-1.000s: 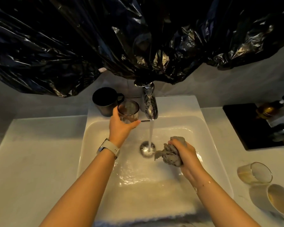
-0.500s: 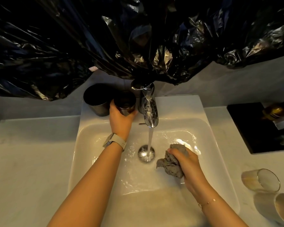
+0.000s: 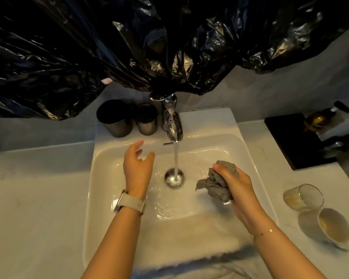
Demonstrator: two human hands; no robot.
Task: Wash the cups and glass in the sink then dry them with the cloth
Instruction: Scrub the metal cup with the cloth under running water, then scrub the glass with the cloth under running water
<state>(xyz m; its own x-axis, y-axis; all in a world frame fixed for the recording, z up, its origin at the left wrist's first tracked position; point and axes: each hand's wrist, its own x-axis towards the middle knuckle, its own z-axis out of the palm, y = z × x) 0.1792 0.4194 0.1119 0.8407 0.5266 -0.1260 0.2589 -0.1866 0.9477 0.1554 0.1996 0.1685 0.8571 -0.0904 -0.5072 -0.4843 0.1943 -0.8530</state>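
Flanking running tap: left hand released, right hand clenching cloth.

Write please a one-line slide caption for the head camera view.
Tap running, left hand open over sink, right hand squeezing grey cloth.

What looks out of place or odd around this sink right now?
Black plastic sheeting is draped over the wall above the tap. On the right counter, a glass and white cup lie tipped on their sides.
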